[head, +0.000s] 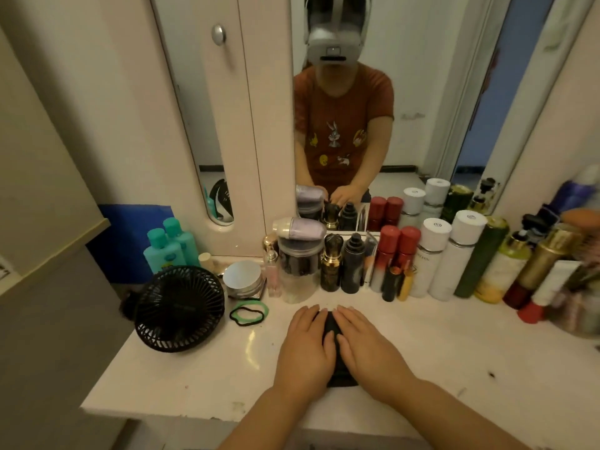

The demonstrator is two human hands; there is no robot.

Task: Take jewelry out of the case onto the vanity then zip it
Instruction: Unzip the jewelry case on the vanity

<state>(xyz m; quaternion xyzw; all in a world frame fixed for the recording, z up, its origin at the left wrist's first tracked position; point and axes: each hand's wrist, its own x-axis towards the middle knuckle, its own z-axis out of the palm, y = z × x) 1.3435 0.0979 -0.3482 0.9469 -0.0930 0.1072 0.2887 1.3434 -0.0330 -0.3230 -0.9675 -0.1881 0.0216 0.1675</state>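
Head view: both hands flat on black case (331,326), long axis front-to-back.

Bottles (435,258) crowd back edge, fan (179,308) blocks L, vanity (454,345) open R

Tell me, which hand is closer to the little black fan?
Left. The left hand lies flat on the black case, on the side facing the fan. The right hand lies on the case's far side.
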